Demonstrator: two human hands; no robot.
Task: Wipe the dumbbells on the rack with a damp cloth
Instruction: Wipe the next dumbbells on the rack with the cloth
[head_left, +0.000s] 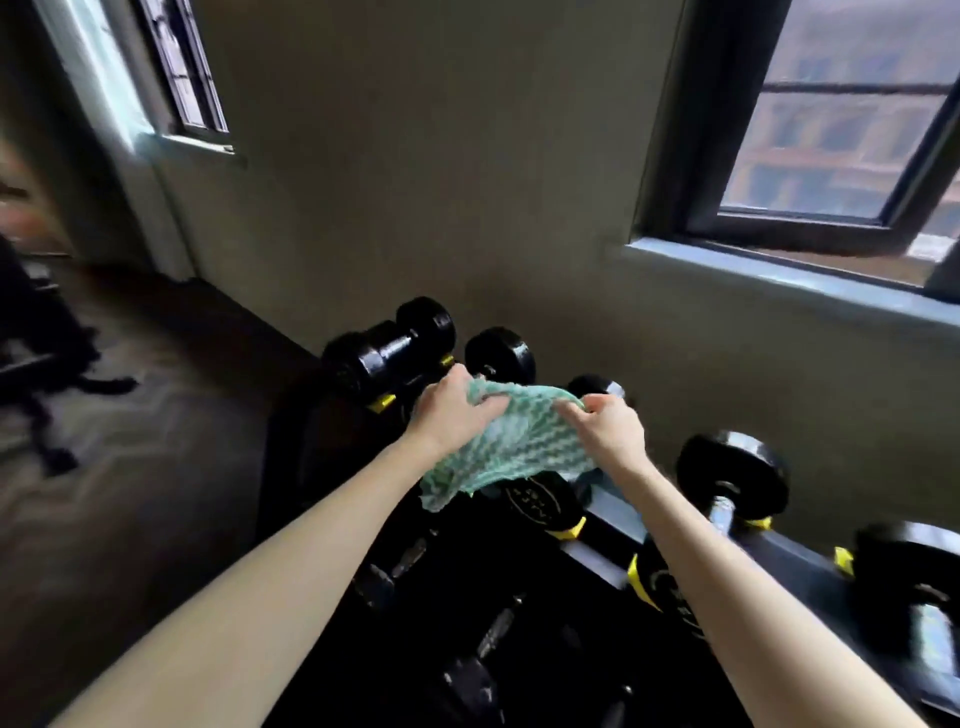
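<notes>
Forearms (270, 587) cross the rack (789, 552) (dumbbells (733, 475), green cloth (511, 449)) beneath a window (831, 135).

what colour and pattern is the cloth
Green and white wavy zigzag; the cloth shows best in the head view.

a dark-framed window (841, 145) sits in the grey wall (441, 182) on the right, a second window (182, 67) far left, some blurred black equipment (47, 353) on the floor (130, 467).

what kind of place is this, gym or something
Probably a small gym or home workout room: black dumbbells sit on a rack near a window, and a green cloth is held over them for wiping.
</notes>
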